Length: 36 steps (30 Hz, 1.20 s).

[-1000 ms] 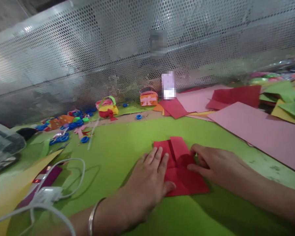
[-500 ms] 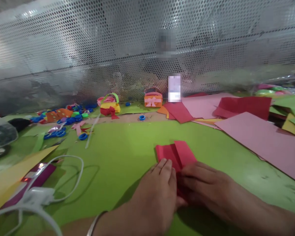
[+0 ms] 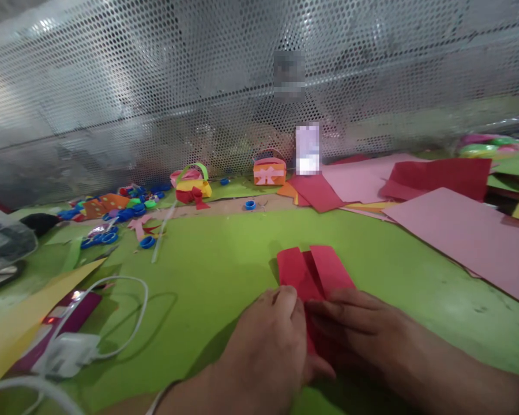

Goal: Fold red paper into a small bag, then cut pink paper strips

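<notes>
Fingers (image 3: 328, 305) of the right hand (image 3: 363, 337) lie flat and open on the folded red paper (image 3: 318, 270); the left hand (image 3: 268, 346) curls onto it, grip not clear. The paper rests near centre on the green sheet (image 3: 207, 271).

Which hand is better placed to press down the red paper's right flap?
Right, probably. The right hand lies flat on the red paper, just nearer than that flap; the left hand presses the paper's left side, under the other flap.

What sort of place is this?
Probably a paper-craft workbench: loose pink paper sheets, a small orange paper basket, a folded red paper piece under the left hand and right hand.
</notes>
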### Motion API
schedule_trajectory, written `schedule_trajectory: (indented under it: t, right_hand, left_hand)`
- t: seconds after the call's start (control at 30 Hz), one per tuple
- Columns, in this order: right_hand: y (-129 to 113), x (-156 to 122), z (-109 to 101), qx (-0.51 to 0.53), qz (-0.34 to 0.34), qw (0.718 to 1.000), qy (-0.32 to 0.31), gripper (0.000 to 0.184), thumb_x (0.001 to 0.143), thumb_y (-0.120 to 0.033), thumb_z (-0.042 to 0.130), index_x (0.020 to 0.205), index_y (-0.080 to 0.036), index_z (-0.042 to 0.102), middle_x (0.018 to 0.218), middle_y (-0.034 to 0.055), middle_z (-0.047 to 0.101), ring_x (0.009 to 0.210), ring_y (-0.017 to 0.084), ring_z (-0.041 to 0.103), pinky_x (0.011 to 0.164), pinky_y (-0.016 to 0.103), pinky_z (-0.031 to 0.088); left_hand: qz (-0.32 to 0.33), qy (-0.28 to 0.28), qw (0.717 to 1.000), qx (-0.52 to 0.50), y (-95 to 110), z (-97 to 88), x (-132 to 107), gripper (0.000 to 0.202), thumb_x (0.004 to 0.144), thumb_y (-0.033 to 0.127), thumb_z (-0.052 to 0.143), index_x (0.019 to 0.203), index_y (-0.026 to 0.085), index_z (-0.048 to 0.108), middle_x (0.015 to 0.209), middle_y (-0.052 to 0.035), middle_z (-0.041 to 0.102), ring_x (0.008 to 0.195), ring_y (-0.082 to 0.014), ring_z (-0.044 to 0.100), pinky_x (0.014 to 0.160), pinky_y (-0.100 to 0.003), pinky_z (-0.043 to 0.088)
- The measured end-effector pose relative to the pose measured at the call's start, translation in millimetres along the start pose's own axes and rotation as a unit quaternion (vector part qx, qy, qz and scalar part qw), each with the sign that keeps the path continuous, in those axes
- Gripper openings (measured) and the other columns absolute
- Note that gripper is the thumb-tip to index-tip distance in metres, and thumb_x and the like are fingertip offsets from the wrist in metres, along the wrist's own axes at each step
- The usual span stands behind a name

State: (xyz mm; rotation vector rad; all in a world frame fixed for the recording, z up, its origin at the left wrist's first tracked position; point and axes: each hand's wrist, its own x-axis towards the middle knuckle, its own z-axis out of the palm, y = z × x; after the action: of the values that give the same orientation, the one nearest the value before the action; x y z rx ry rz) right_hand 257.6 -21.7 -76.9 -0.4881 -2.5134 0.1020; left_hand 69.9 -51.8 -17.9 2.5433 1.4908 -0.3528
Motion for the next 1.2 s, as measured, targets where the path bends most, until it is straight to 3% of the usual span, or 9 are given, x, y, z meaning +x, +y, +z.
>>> schedule_trajectory:
  t: [0.1, 0.27, 0.47, 0.6, 0.73, 0.8, 0.87, 1.03, 1.2]
  right_hand:
    - [1, 4, 3, -0.033, -0.055, 0.998, 0.02, 0.038, 0.1, -0.022, 0.038, 0.088, -0.019, 0.074, 0.103, 0.004, 0.075, 0.087, 0.016, 0.068, 0.085, 0.025, 0.055]
    - [-2, 3, 17, -0.056, -0.005, 0.993, 0.105, 0.052, 0.103, -0.027, 0.026, 0.091, -0.018, 0.075, 0.099, 0.0048, 0.076, 0.089, 0.015, 0.069, 0.087, 0.027, 0.055]
    - [2, 4, 1, -0.063, -0.056, 0.996, 0.012, 0.038, 0.101, -0.034, 0.038, 0.108, -0.018, 0.072, 0.112, 0.0022, 0.072, 0.097, 0.015, 0.068, 0.09, 0.027, 0.055]
    - [-1, 4, -7, -0.092, -0.091, 0.992, -0.004, 0.034, 0.101, -0.03, 0.039, 0.108, -0.019, 0.071, 0.114, 0.0006, 0.072, 0.099, 0.015, 0.067, 0.092, 0.027, 0.052]
    - [-9, 1, -5, -0.078, -0.065, 0.995, 0.004, 0.041, 0.103, -0.025, 0.031, 0.106, -0.018, 0.071, 0.11, 0.0041, 0.073, 0.096, 0.018, 0.068, 0.087, 0.032, 0.054]
    - [-12, 1, -7, -0.049, -0.031, 0.998, -0.003, 0.04, 0.102, -0.027, 0.033, 0.102, -0.019, 0.073, 0.109, 0.0052, 0.073, 0.09, 0.019, 0.069, 0.083, 0.033, 0.056]
    - [-15, 2, -12, -0.002, -0.006, 1.0, -0.025, 0.032, 0.099, -0.029, 0.042, 0.101, -0.021, 0.073, 0.11, 0.0054, 0.073, 0.09, 0.018, 0.07, 0.081, 0.031, 0.058]
    - [-12, 5, -20, 0.077, 0.118, 0.99, -0.007, 0.025, 0.094, -0.024, 0.05, 0.106, -0.024, 0.071, 0.117, 0.0056, 0.07, 0.105, 0.018, 0.067, 0.084, 0.027, 0.058]
    - [13, 3, -21, -0.044, 0.229, 0.968, 0.095, 0.024, 0.091, -0.028, 0.05, 0.099, -0.022, 0.072, 0.121, 0.0095, 0.067, 0.108, 0.025, 0.064, 0.09, 0.041, 0.056]
  left_hand:
    - [-0.012, 0.022, 0.999, -0.038, -10, -1.3, -3, 0.071, 0.083, 0.064, 0.053, 0.126, 0.007, 0.059, 0.137, -0.0248, 0.053, 0.121, -0.0368, 0.055, 0.096, -0.046, 0.05]
    - [-0.008, -0.019, 0.995, -0.097, -26, -10.4, -5, 0.067, 0.092, 0.055, 0.045, 0.144, 0.011, 0.039, 0.152, -0.0196, 0.028, 0.14, -0.0319, 0.032, 0.114, -0.054, 0.026]
    - [-0.021, 0.005, 0.996, -0.089, -56, -1.9, 17, 0.065, 0.095, 0.057, 0.032, 0.15, 0.023, 0.023, 0.157, -0.0097, 0.021, 0.146, -0.034, 0.009, 0.11, -0.071, 0.004]
    - [-0.087, 0.073, 0.991, -0.063, -74, 6.8, 30, 0.061, 0.098, 0.053, 0.025, 0.15, 0.021, 0.024, 0.16, -0.0081, 0.017, 0.146, -0.0363, 0.0, 0.11, -0.069, 0.003]
    - [-0.153, 0.12, 0.977, -0.088, -64, -6.5, 23, 0.053, 0.098, 0.042, 0.03, 0.139, 0.01, 0.045, 0.145, -0.0192, 0.045, 0.134, -0.034, 0.039, 0.106, -0.053, 0.033]
    - [-0.155, 0.096, 0.976, -0.116, -51, -14.6, 15, 0.047, 0.098, 0.041, 0.031, 0.108, 0.011, 0.066, 0.106, -0.0159, 0.069, 0.098, -0.0285, 0.064, 0.086, -0.044, 0.048]
    - [-0.134, 0.066, 0.977, -0.154, -37, -17.9, 7, 0.042, 0.093, 0.047, 0.042, 0.09, 0.014, 0.068, 0.082, -0.0096, 0.07, 0.074, -0.0245, 0.065, 0.07, -0.038, 0.05]
    - [-0.097, 0.088, 0.949, -0.287, -18, -8.2, 1, 0.055, 0.076, 0.041, 0.071, 0.122, 0.018, 0.053, 0.104, -0.0089, 0.068, 0.09, -0.026, 0.063, 0.078, -0.038, 0.049]
    - [-0.093, 0.07, 0.946, -0.302, -19, -0.4, 6, 0.071, 0.07, 0.028, 0.078, 0.132, 0.014, 0.047, 0.122, -0.0147, 0.06, 0.102, -0.0291, 0.059, 0.081, -0.039, 0.049]
